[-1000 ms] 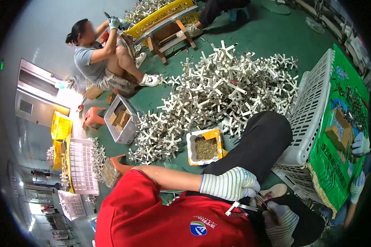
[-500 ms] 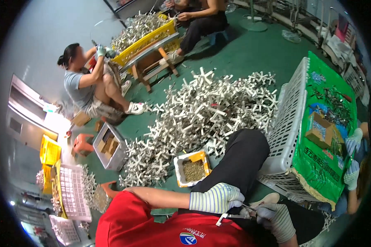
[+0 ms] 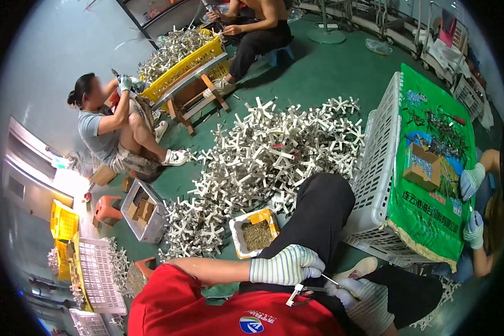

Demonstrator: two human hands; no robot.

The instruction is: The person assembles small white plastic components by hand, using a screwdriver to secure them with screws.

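Observation:
My left hand [image 3: 288, 265], in a striped knit glove, is closed in front of my shirt. A thin metal rod [image 3: 329, 278] runs from its fingertips toward my right hand [image 3: 365, 302], gloved alike and also closed. From the right hand's fingers a metal piece with a white end [image 3: 294, 294] sticks out to the left, just under the left hand. The exact kinds of the rod and the piece are too small to tell. Just beyond the left hand stands a white and yellow box [image 3: 233, 236] of small brass-coloured parts [image 3: 257, 235].
A large heap of white star-shaped metal parts [image 3: 274, 151] covers the floor ahead. On the right, a white crate [image 3: 375, 151] bears a green sheet [image 3: 431, 218] with tools and a carton [image 3: 421, 168]; a co-worker's gloved hands [image 3: 472, 182] are there. Two people sit beside a yellow bin [image 3: 187, 73].
The whole view has shifted a little. My hands stay together, still gripping the rod and the white-ended piece. The co-worker's gloved hands at the right have moved slightly apart.

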